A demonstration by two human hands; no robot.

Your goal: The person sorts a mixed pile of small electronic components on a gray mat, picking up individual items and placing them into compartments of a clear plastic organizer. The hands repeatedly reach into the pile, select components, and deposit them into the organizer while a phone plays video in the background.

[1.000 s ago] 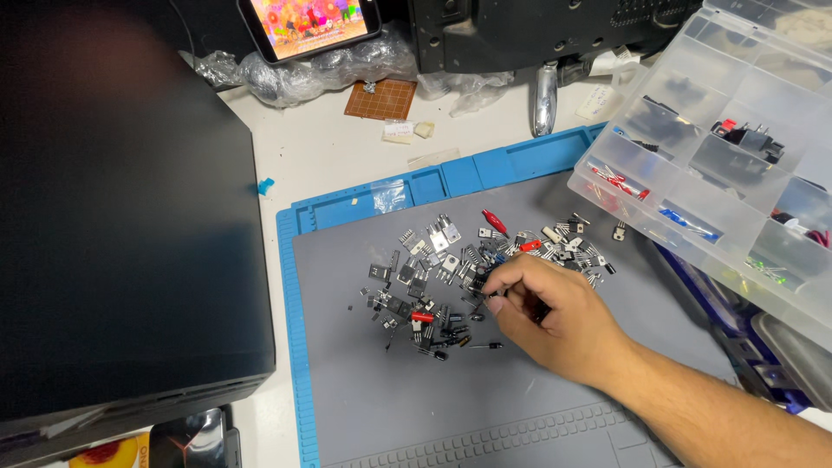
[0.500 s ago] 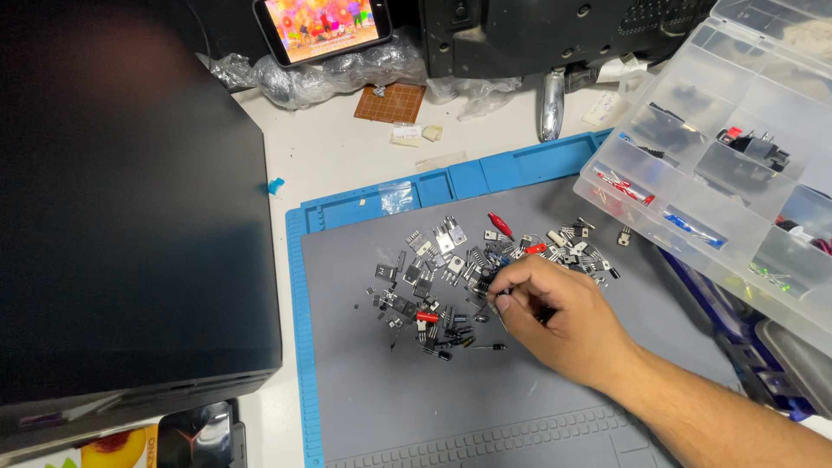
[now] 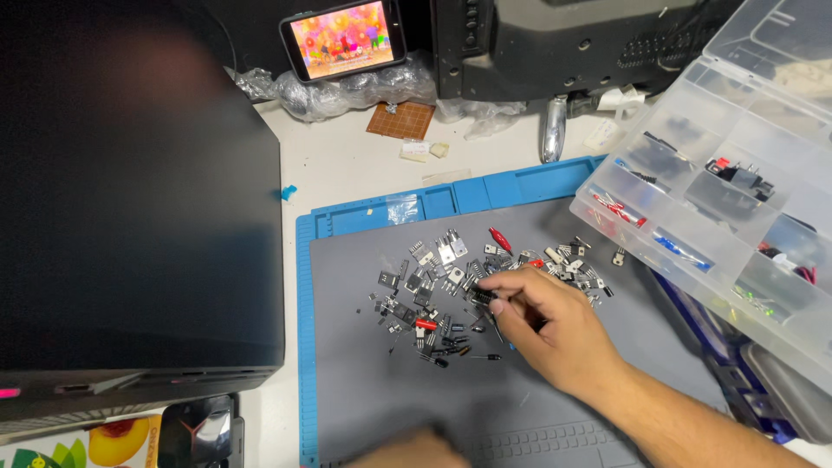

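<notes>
My right hand [image 3: 548,328] rests on a grey work mat [image 3: 390,399] with a blue rim. Its thumb and forefinger are pinched on a small black component [image 3: 482,295] at the right edge of a loose pile of small electronic parts [image 3: 429,290]: black chips, metal-tabbed transistors and a few red pieces. The other fingers are curled under. My left hand [image 3: 407,452] shows only as a blurred patch at the bottom edge of the mat, and what it holds is hidden.
A clear plastic compartment box [image 3: 719,173] with sorted parts overhangs the mat's right side. A large black case [image 3: 130,217] fills the left. Behind the mat lie a phone [image 3: 347,36] with a lit screen, a brown perfboard [image 3: 400,120] and a silver metal piece [image 3: 552,130].
My right hand has shifted slightly left into the pile, still pinching. The view has tilted, and my left hand has come into sight at the bottom edge.
</notes>
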